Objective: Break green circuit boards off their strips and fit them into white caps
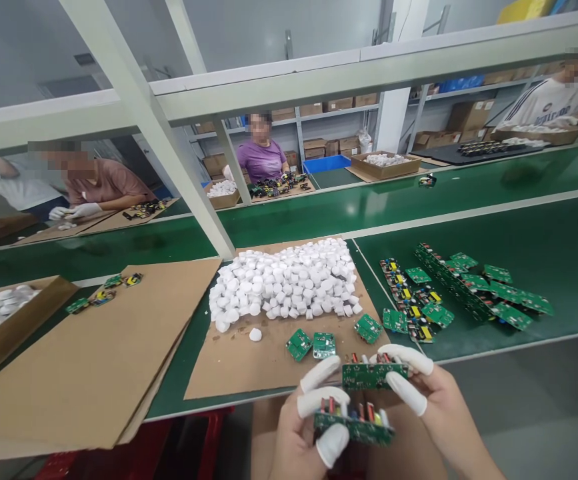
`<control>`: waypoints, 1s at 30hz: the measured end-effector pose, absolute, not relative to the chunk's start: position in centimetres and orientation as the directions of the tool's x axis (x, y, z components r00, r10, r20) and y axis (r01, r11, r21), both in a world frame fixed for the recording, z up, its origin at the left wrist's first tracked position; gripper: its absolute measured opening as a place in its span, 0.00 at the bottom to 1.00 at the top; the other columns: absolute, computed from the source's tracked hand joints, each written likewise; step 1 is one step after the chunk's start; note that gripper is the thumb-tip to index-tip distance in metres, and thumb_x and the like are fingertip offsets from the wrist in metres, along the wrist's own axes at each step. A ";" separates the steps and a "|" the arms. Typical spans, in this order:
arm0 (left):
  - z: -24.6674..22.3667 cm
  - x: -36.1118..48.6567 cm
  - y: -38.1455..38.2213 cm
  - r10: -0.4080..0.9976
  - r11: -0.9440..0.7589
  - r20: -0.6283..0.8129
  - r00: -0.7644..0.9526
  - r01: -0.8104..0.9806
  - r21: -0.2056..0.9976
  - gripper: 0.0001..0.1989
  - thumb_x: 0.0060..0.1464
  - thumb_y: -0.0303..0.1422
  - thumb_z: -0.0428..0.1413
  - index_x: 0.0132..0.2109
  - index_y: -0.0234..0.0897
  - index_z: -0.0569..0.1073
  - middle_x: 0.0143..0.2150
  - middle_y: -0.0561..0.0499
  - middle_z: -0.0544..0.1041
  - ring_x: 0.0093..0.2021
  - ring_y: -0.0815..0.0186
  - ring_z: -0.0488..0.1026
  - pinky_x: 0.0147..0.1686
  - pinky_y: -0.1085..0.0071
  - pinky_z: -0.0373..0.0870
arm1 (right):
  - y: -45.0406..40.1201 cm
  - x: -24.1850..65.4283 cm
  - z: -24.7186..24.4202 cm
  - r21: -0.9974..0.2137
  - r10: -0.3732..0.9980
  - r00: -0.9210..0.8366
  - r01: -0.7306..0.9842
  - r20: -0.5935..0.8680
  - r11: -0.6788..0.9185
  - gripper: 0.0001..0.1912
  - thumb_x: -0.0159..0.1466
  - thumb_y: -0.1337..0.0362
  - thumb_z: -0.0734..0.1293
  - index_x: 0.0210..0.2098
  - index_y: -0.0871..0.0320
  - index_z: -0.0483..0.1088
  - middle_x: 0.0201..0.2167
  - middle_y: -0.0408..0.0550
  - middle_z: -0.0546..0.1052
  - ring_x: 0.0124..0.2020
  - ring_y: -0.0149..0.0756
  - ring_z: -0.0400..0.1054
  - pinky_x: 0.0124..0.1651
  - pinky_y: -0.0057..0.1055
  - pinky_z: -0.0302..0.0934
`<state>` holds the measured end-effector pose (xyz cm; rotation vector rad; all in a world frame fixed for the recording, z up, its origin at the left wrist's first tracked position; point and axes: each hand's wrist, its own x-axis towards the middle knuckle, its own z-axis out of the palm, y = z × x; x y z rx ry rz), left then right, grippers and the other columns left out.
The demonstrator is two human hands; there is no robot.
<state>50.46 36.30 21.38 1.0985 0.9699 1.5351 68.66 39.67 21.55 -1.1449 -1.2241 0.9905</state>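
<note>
My left hand (313, 427), with white finger cots on the fingertips, is closed on a green circuit board (353, 427) whose red, white and yellow components point up. Just beyond it, my right hand (426, 380) pinches a second circuit board (371, 375) between thumb and fingers. A left fingertip reaches close to that board's left end; whether it touches I cannot tell. Both boards are above the table's front edge. Past them, small circuit boards (324, 345) lie on the cardboard sheet (239, 360), in front of a big pile of white caps (283, 280). A single white cap (255, 335) lies apart.
Rows of circuit boards (453, 283) rest on the green table at right. Left are stacked cardboard sheets (119, 347) with several boards, and a carton (59, 293) of white pieces. A pale metal frame (179, 153) crosses above. Co-workers (263, 157) sit across the green belt (319, 217).
</note>
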 end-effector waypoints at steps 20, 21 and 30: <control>20.3 48.2 37.7 0.840 -0.136 0.298 -0.452 0.356 0.924 0.31 0.49 0.40 0.56 0.60 0.42 0.60 0.54 0.41 0.69 0.53 0.52 0.67 0.56 0.55 0.58 | 39.5 68.4 21.5 -0.987 0.987 -0.030 0.007 0.159 0.159 0.11 0.56 0.62 0.68 0.39 0.55 0.74 0.36 0.49 0.80 0.37 0.38 0.75 0.42 0.26 0.70; 20.0 49.5 37.2 0.917 -0.151 0.197 -0.347 0.155 0.976 0.34 0.47 0.41 0.57 0.60 0.43 0.59 0.54 0.42 0.71 0.54 0.53 0.67 0.57 0.56 0.58 | 39.3 68.2 21.6 -0.986 0.982 -0.092 0.008 0.166 0.168 0.12 0.57 0.63 0.67 0.41 0.54 0.73 0.37 0.49 0.80 0.38 0.38 0.75 0.43 0.27 0.69; 18.8 53.5 37.3 0.963 -0.116 0.133 -0.235 0.085 0.990 0.12 0.49 0.35 0.56 0.41 0.37 0.76 0.39 0.45 0.79 0.39 0.60 0.76 0.41 0.69 0.73 | 37.8 66.6 19.7 -0.873 0.926 0.114 0.392 0.360 0.291 0.12 0.60 0.59 0.64 0.42 0.52 0.73 0.34 0.44 0.79 0.31 0.36 0.74 0.38 0.25 0.70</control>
